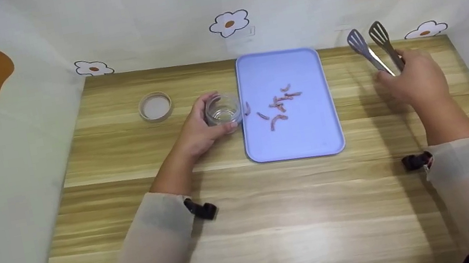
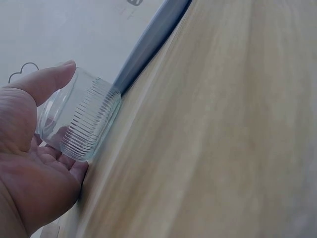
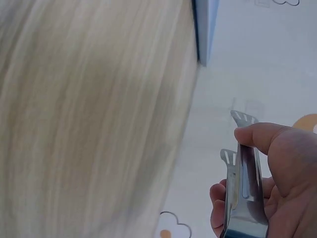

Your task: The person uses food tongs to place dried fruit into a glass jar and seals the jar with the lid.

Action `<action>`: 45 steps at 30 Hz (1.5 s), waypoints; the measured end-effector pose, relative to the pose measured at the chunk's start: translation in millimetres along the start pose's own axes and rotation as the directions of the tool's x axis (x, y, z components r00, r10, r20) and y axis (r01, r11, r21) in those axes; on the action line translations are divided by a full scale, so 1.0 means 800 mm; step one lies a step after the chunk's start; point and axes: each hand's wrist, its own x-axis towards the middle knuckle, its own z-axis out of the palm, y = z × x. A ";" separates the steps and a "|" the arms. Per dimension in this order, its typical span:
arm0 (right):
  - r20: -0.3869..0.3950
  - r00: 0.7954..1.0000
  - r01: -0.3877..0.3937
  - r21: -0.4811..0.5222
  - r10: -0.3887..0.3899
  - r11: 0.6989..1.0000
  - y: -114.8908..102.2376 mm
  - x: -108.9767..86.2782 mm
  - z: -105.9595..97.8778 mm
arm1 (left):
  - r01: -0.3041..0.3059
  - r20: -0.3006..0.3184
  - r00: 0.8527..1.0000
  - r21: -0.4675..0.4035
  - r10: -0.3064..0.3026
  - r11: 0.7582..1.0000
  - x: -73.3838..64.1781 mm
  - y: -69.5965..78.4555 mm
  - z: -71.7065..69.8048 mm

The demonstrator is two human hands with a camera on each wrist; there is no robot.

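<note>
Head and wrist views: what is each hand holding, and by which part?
The left hand grips the clear round glass jar around its side wall; the right hand holds the grey slotted metal tongs by their arms, behind the heads.

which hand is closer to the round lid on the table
Left. The left hand is just right of the round lid; the right hand is far right, beyond the tray.

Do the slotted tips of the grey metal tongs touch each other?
No, the right hand holds the grey metal tongs with a visible gap between their slotted tips.
</note>
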 end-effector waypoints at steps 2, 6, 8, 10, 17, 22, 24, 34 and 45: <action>-0.003 1.000 0.004 -0.007 -0.004 1.000 -0.008 -0.003 0.000 | 0.003 0.000 1.000 0.001 -0.003 1.000 0.000 0.000 0.000; -0.006 1.000 0.004 -0.010 -0.004 1.000 -0.022 -0.011 0.002 | 0.005 0.000 1.000 0.002 -0.005 1.000 -0.001 0.000 0.001; -0.012 1.000 0.014 -0.012 -0.014 1.000 -0.029 -0.014 0.004 | 0.000 0.003 1.000 -0.002 0.000 1.000 -0.001 0.001 0.001; -0.017 0.999 0.028 -0.010 -0.028 1.000 -0.035 -0.018 0.005 | -0.006 0.005 1.000 -0.004 0.006 1.000 -0.001 0.002 0.002; -0.020 0.996 0.085 -0.012 -0.085 0.996 -0.057 -0.026 0.011 | -0.012 0.005 1.000 0.005 0.012 1.000 -0.002 0.002 0.001; -0.019 0.991 0.129 -0.025 -0.129 0.991 -0.067 -0.031 0.020 | 0.003 0.004 1.000 0.014 -0.003 1.000 -0.001 0.003 0.000; -0.012 0.990 0.141 -0.030 -0.141 0.990 -0.071 -0.034 0.024 | 0.006 0.003 1.000 0.013 -0.006 1.000 -0.001 0.003 0.000; 0.008 0.984 0.178 -0.045 -0.178 0.983 -0.087 -0.046 0.044 | -0.003 -0.002 1.000 0.006 0.003 1.000 -0.001 0.001 0.002; 0.048 0.970 0.240 -0.055 -0.238 0.969 -0.099 -0.054 0.063 | -0.008 0.003 1.000 0.003 0.008 1.000 0.000 -0.001 0.002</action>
